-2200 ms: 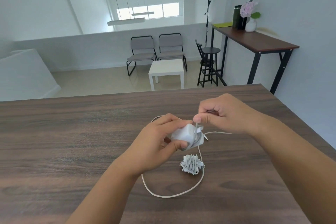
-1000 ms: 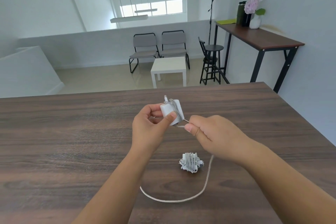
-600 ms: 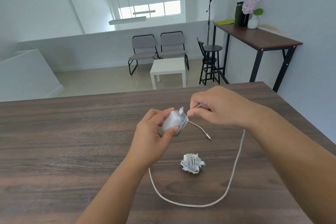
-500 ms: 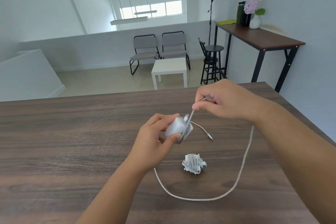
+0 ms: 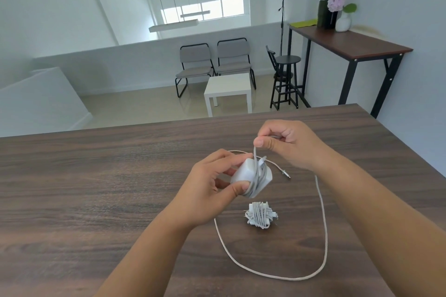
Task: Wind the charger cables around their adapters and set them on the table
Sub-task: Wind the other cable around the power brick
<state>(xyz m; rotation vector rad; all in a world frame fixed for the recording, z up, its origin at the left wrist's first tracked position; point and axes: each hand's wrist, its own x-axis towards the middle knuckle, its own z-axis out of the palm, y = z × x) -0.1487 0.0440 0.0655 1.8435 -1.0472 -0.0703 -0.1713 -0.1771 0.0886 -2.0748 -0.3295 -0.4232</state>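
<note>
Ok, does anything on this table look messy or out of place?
Nothing damaged. The finished charger is wound unevenly, strands crossing. The cable being wound trails in a wide loop across the table, its plug end lying loose.

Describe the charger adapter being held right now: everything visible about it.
The adapter is a white, glossy, plastic-looking block with rounded corners, held tilted above the wooden table. The left hand grips it between thumb and fingers. A few turns of white cable already circle it; the right hand pinches the strand rising from it. The rest loops loosely on the table.
</note>
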